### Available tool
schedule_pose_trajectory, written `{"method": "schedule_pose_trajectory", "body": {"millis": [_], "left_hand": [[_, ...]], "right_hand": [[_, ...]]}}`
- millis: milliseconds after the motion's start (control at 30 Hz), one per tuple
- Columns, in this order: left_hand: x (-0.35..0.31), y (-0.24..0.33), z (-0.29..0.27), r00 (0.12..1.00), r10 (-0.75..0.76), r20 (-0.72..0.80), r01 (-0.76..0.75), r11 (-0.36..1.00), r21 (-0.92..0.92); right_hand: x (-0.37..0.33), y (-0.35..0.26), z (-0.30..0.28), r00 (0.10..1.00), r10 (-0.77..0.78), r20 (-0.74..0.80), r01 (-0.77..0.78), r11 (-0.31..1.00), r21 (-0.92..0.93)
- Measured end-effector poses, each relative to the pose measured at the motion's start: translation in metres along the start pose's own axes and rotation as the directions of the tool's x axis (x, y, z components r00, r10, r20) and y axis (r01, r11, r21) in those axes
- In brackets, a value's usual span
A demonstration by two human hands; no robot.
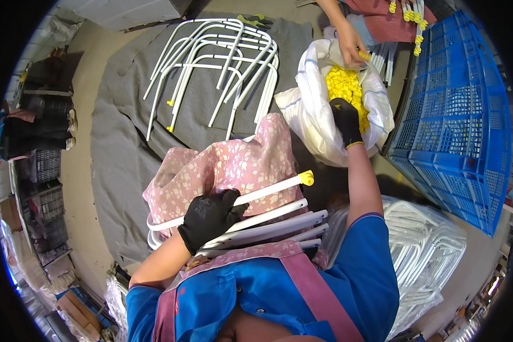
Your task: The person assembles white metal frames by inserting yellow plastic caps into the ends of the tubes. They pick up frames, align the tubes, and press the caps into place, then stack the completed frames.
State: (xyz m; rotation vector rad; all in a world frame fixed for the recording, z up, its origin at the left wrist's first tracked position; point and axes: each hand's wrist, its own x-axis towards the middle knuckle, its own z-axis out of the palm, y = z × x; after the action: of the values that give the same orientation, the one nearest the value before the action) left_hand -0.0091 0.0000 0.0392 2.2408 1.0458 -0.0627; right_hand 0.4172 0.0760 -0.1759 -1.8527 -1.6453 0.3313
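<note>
My left hand (211, 218), in a black glove, is closed round a white bent metal tube (273, 188) lying across my lap. A yellow plastic cap (306, 178) sits on the tube's right end. More white tubes (268, 220) rest below it, over my pink flowered apron (251, 162). To the right, my right hand (346, 121), also black-gloved, reaches into an open white woven sack (310, 114) and touches the heap of yellow caps (343, 82) inside. Its fingers point down among the caps and are mostly hidden.
White bent tubes (216, 43) lie on a grey cloth (117, 137) ahead. Another person's hand (352, 45) holds a yellow cap over the sack; capped tubes (413, 17) lie on that person's lap. A blue plastic crate (444, 119) and plastic-wrapped tubes (427, 256) stand at the right.
</note>
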Motion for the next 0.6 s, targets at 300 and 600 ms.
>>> {"method": "schedule_pose_trajectory", "body": {"millis": [300, 600], "left_hand": [[-0.009, 0.004, -0.010, 0.901, 0.304, -0.308, -0.289, 0.953, 0.095], [-0.042, 0.010, 0.008, 0.941, 0.318, -0.112, -0.276, 0.918, 0.286]], "right_hand": [[-0.033, -0.040, -0.074, 0.982, -0.082, -0.169, 0.141, 0.917, 0.374], [-0.085, -0.115, -0.105, 0.933, 0.294, 0.206, -0.272, 0.204, 0.941]]}}
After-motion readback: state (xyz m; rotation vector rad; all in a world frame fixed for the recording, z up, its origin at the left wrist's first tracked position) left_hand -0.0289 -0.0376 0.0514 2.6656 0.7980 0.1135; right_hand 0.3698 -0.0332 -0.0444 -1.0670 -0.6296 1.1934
